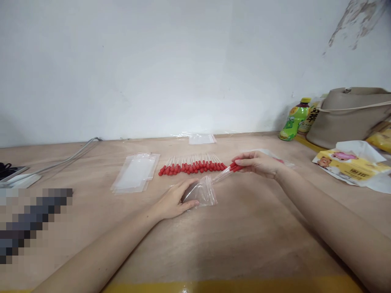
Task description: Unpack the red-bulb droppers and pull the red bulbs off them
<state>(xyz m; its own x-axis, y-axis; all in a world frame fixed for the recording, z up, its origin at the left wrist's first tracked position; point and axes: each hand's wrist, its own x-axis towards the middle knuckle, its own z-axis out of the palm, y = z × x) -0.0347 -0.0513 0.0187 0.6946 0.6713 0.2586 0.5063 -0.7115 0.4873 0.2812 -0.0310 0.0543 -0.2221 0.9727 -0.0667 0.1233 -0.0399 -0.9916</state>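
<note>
My left hand [175, 199] grips a small clear zip bag [205, 194] by its closed end, thumb below and fingers above, with its mouth facing right. In my right hand [259, 163] are several glass droppers [223, 174], pinched by their red rubber bulbs. Their clear tubes slant down to the left, tips at the bag's mouth; whether the tips are inside, I cannot tell. Just behind the bag lies a row of more droppers [195, 167], red bulbs towards me. Partly hidden behind my right hand is a clear bag [285, 162] with something red in it.
Flat zip bags [134, 174] are stacked at the left, and another bag pile [201, 139] lies by the wall. A green bottle [293, 121], a beige handbag [348, 118] and a yellow tissue pack [345, 162] stand right. A grey cable [70, 159] crosses the table's left side.
</note>
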